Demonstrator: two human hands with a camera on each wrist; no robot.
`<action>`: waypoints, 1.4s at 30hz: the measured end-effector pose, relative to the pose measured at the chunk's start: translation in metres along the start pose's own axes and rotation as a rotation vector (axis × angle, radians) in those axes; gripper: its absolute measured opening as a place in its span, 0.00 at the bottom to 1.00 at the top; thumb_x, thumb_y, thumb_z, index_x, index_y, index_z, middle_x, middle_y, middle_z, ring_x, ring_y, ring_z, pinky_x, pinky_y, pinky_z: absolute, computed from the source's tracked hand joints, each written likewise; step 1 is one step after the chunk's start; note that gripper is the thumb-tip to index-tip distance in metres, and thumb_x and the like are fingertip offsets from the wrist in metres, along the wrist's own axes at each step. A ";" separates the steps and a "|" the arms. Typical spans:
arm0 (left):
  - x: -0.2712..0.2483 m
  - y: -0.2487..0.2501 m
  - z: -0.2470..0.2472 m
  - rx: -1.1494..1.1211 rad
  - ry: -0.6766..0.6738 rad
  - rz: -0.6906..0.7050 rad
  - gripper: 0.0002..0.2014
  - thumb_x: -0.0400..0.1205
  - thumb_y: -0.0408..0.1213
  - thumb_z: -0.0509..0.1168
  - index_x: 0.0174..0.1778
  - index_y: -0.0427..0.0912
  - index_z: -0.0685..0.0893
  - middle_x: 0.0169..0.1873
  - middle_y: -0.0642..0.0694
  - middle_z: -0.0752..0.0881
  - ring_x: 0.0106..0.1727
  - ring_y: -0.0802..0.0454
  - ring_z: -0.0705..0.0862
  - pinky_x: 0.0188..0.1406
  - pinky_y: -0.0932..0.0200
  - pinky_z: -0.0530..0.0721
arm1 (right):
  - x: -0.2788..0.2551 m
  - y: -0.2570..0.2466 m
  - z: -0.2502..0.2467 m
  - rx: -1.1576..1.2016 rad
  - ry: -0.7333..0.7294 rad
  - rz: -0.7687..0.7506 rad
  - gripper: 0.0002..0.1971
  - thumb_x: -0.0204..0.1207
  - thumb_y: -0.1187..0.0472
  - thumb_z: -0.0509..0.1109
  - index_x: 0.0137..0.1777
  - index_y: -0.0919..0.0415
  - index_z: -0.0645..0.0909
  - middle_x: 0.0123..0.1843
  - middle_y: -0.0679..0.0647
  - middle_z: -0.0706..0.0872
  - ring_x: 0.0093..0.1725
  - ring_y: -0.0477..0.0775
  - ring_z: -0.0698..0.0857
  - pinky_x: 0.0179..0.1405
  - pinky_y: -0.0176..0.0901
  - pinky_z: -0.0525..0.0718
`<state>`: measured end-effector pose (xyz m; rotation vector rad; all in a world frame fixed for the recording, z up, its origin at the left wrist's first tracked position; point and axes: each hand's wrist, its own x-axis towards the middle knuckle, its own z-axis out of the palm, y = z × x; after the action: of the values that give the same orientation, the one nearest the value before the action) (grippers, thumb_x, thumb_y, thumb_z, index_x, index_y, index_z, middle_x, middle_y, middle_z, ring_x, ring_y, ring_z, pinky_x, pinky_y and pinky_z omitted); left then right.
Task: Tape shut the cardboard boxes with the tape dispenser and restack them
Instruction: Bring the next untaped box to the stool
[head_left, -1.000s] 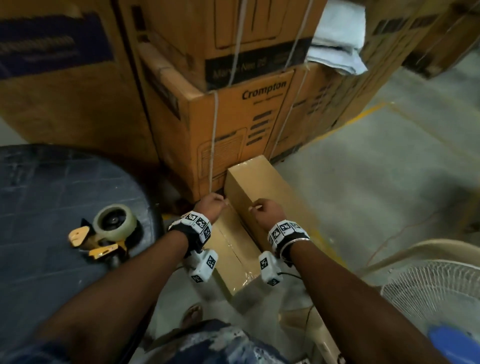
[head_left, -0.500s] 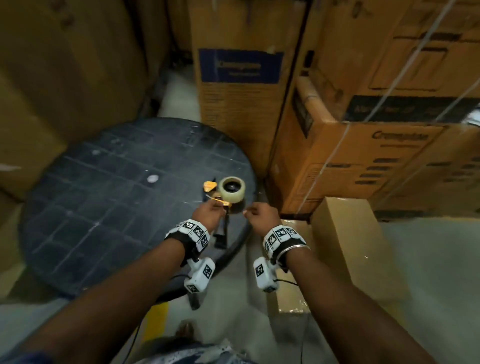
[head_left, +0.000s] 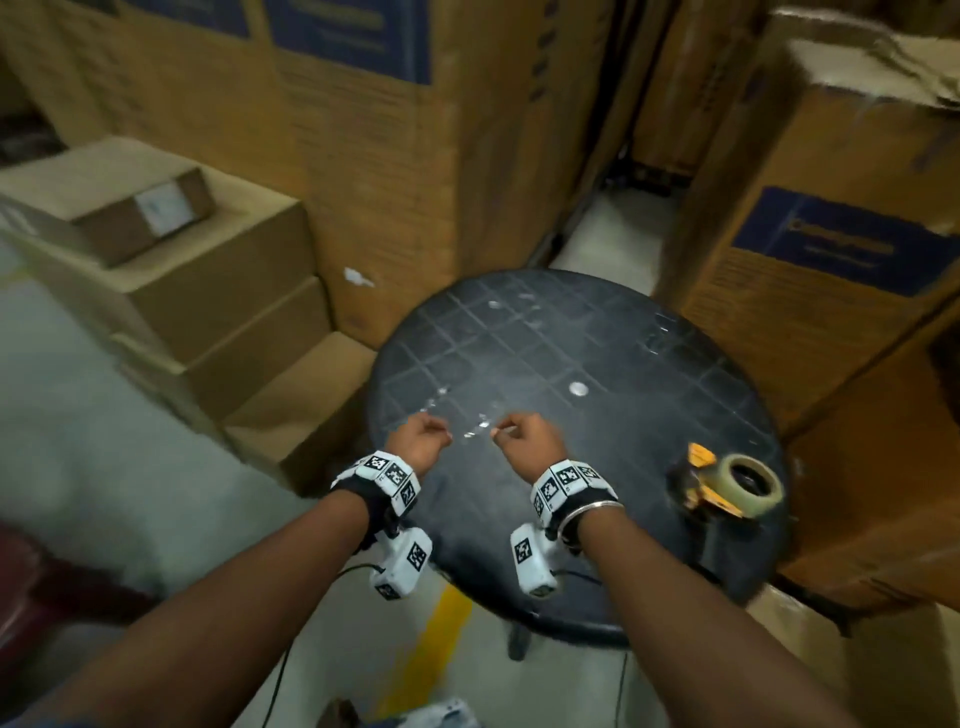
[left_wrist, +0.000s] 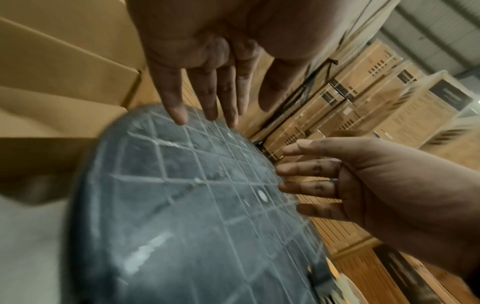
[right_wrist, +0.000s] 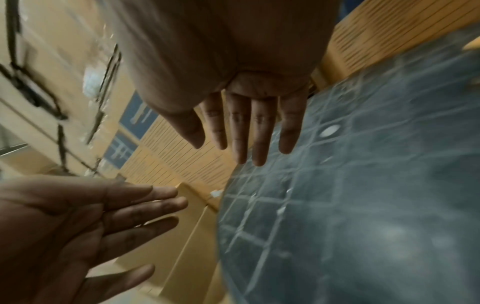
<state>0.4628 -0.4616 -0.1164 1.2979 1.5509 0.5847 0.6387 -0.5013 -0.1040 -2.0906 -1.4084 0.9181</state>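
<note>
Both hands hover empty over the black round table (head_left: 597, 353). In the head view my left hand (head_left: 421, 439) is near the table's left edge and my right hand (head_left: 524, 439) is a little to its right. In the left wrist view the left hand (left_wrist: 207, 102) has straight, spread fingers above the table (left_wrist: 194, 216); in the right wrist view the right hand (right_wrist: 246, 127) is likewise straight. The yellow tape dispenser (head_left: 727, 486) with its tape roll lies on the table's right side, apart from both hands. A stepped stack of plain cardboard boxes (head_left: 218, 291) stands left of the table.
A small flat box (head_left: 109, 197) with a white label lies on top of the left stack. Tall printed cartons (head_left: 374, 156) form a wall behind the table, and more cartons (head_left: 831, 260) crowd its right. Grey floor with a yellow line (head_left: 431, 654) lies below.
The view swung left from the long box on the floor to the table. Both hands left that box, passed the tape dispenser and now hover empty over the table's left part.
</note>
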 end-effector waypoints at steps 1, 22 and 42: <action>0.012 -0.011 -0.029 -0.009 0.016 -0.001 0.10 0.80 0.33 0.71 0.57 0.40 0.88 0.55 0.43 0.88 0.60 0.47 0.84 0.61 0.61 0.75 | 0.009 -0.023 0.022 0.011 -0.027 -0.018 0.11 0.82 0.53 0.74 0.59 0.56 0.90 0.54 0.56 0.94 0.58 0.59 0.90 0.58 0.44 0.85; 0.215 -0.162 -0.330 0.183 0.199 -0.344 0.16 0.83 0.41 0.67 0.67 0.45 0.83 0.61 0.43 0.87 0.63 0.42 0.84 0.62 0.59 0.78 | 0.223 -0.247 0.357 0.073 -0.480 -0.007 0.09 0.76 0.52 0.76 0.37 0.54 0.86 0.45 0.57 0.94 0.53 0.68 0.91 0.62 0.66 0.88; 0.500 -0.373 -0.354 0.423 -0.097 -0.477 0.20 0.85 0.42 0.65 0.73 0.44 0.79 0.70 0.42 0.82 0.71 0.41 0.79 0.69 0.54 0.74 | 0.447 -0.140 0.610 0.145 -0.467 0.464 0.21 0.79 0.51 0.76 0.67 0.64 0.86 0.66 0.61 0.89 0.64 0.62 0.86 0.72 0.57 0.82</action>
<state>0.0127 -0.0362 -0.4785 1.1703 1.8811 -0.1142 0.2146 -0.0314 -0.5417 -2.2190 -1.0139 1.7285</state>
